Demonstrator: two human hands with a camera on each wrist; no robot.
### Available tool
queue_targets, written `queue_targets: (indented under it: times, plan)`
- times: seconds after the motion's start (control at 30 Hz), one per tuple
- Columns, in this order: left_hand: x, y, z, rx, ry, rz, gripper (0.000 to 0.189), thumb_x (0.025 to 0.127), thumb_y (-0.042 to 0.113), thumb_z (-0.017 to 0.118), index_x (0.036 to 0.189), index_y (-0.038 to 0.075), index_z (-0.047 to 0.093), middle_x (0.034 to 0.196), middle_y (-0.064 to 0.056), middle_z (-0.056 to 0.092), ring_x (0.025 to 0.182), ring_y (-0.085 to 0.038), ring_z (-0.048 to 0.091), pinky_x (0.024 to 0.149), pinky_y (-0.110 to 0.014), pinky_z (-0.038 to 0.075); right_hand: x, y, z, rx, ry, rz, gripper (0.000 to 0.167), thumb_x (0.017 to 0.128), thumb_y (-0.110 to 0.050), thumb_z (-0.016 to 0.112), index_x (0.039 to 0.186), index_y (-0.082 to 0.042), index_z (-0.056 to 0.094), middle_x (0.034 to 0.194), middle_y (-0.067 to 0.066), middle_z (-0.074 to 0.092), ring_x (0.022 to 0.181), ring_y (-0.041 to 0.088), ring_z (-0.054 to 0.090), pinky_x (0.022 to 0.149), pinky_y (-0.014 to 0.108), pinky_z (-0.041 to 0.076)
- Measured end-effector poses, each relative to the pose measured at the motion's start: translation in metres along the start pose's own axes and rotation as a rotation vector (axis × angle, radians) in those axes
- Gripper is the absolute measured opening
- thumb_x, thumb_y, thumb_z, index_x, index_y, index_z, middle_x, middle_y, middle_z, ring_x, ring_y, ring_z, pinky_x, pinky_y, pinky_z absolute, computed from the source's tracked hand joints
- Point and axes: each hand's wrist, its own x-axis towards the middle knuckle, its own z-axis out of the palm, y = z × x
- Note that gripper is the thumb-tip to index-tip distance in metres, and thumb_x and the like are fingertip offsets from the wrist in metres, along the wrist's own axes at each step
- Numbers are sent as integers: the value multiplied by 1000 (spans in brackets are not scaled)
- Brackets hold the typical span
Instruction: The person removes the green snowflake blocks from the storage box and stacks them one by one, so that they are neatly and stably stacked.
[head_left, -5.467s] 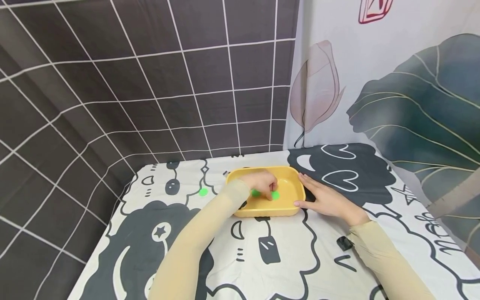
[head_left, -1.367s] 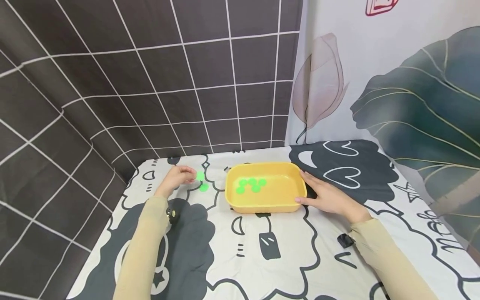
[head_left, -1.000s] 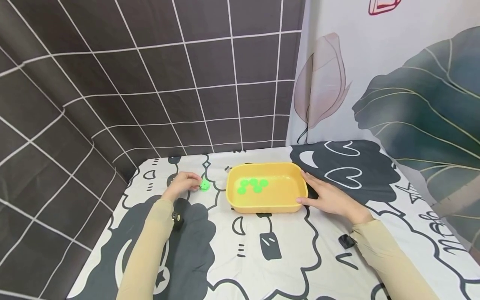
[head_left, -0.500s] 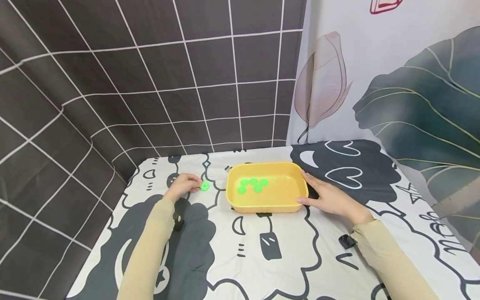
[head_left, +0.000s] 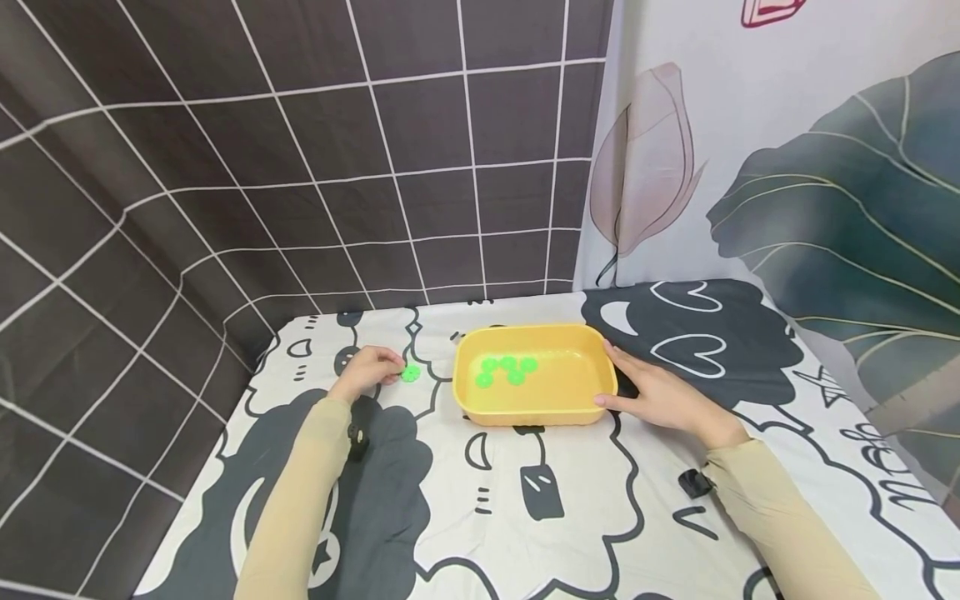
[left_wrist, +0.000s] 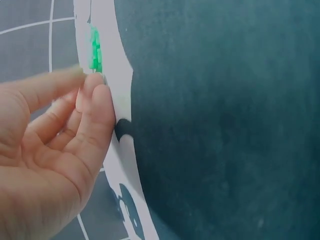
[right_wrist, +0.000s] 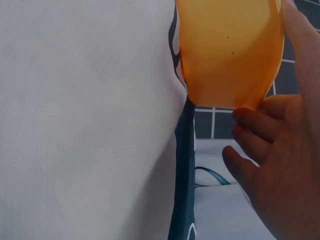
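With fingertips and thumb together, my left hand pinches the edge of a small green notched disc at the left of the cloth. In the left wrist view, the green disc appears edge-on just beyond the fingertips, and its edge looks layered; whether two discs are joined I cannot tell. A yellow rectangular tub stands in the middle, with several green discs on the left part of its floor. My right hand rests against the tub's right end, fingers extended and thumb spread along the wall.
The table is covered with a white cloth printed with dark cartoon clouds. Behind it hangs a dark gridded curtain, and a pale curtain with leaf prints hangs at the right. Each wrist carries a small black device.
My left hand has left the tub and gone left to the discs on the cloth. Two discs seen there earlier now appear as one spot. My right hand has stayed at the tub.
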Motion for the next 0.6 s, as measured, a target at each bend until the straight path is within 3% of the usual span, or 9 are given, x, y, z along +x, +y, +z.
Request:
queue_targets:
  times: [0.3,0.6]
  plan:
    - [-1,4,0,141,-155,107,39,84,13,79,119,2,65,112,-13,60,96,-24,56,83,-35,48,0,0,-1,6,-4,7,101,89,-63,65,160,-6,21,160,22,30,142,44,36,112,58,34]
    - [-2,9,2,205,-147,90,38,83,11,78,118,2,66,110,-13,60,93,-24,54,85,-39,47,0,-1,-1,11,-1,-6,102,89,-63,66,160,-5,21,160,22,31,142,43,37,112,58,35]
